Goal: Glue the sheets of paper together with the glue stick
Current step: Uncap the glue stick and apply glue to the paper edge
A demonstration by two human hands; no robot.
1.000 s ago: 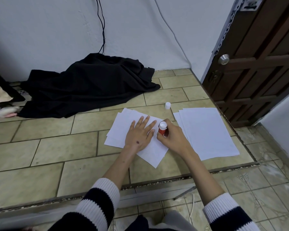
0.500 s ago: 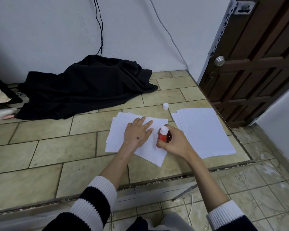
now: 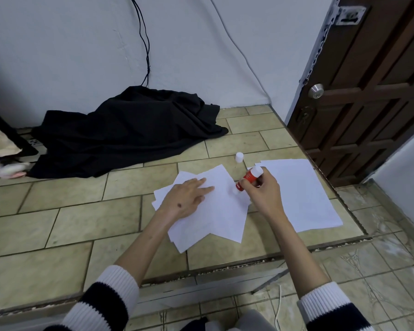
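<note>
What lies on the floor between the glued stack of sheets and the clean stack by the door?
In the head view, the small white cap, standing on the tile, at the far end of the gap.

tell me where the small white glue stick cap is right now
In the head view the small white cap stands on the tiled floor, right of centre, just beyond the red glue stick in the right hand.
</note>
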